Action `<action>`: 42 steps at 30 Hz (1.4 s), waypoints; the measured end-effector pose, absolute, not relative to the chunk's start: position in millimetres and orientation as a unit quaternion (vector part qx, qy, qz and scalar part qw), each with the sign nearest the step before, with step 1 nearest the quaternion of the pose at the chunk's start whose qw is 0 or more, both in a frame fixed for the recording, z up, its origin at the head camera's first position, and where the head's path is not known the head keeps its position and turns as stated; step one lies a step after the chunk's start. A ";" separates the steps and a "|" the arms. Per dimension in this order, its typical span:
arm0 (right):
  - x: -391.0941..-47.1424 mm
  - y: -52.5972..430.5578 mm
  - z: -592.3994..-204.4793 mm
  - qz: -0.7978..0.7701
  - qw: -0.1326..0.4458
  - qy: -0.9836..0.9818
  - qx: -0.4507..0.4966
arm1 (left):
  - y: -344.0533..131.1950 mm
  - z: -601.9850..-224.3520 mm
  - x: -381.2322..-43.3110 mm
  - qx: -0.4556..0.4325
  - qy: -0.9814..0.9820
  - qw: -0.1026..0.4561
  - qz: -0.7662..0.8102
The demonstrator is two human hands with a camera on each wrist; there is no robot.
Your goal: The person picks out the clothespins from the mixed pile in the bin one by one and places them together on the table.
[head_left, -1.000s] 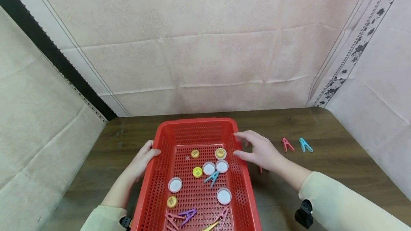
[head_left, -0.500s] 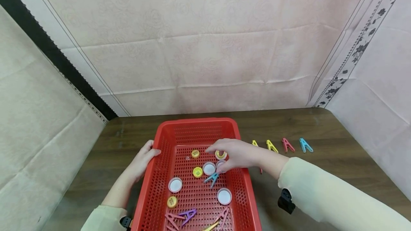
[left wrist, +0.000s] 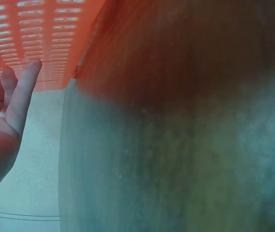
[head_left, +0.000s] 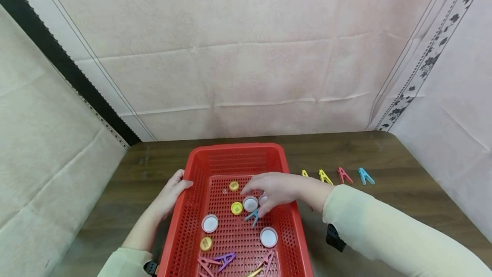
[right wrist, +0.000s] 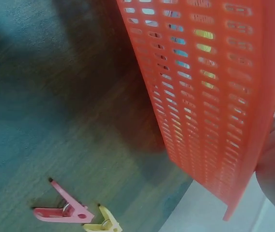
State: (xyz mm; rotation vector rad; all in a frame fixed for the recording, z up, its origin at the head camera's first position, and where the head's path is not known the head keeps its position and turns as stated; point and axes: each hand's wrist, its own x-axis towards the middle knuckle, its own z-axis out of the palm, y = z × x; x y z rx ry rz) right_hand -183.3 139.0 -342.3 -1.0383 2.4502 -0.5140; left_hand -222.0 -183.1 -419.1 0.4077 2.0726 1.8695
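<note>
A red perforated plastic basket (head_left: 224,243) stands on the table, with several white and yellow round caps and some clothespins inside. My left hand (head_left: 169,193) grips its left rim, thumb over the edge; the left wrist view shows the fingers (left wrist: 23,96) along the outer wall. My right hand (head_left: 274,189) reaches over the right rim with thumb and fingers spread. Its thumb is right at a blue clothespin (head_left: 252,215), and a white cap (head_left: 250,203) lies between thumb and fingers, with another partly hidden beneath. In the right wrist view the basket wall mostly hides this hand.
On the table right of the basket, two yellow clothespins (head_left: 325,176), a pink one (head_left: 344,175) and a blue one (head_left: 366,176) form a row. Purple (head_left: 225,261) and pink clothespins lie in the basket's near end. Pale cloth walls (head_left: 246,63) enclose the table.
My right hand has moved left from the right rim into the basket, over the caps, and its thumb has come to the blue clothespin. The left hand has stayed on the rim.
</note>
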 end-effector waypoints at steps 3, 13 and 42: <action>-183.7 137.1 -344.8 -0.175 0.212 0.881 -0.386 | -181.6 -420.3 -222.7 0.139 0.726 0.160 0.654; -186.2 118.5 -355.4 -0.117 0.229 0.869 -0.423 | -181.9 -419.3 -222.9 0.135 0.727 0.155 0.656; -191.0 101.7 -385.9 -0.034 0.223 0.863 -0.452 | -184.3 -420.9 -221.9 0.142 0.725 0.161 0.654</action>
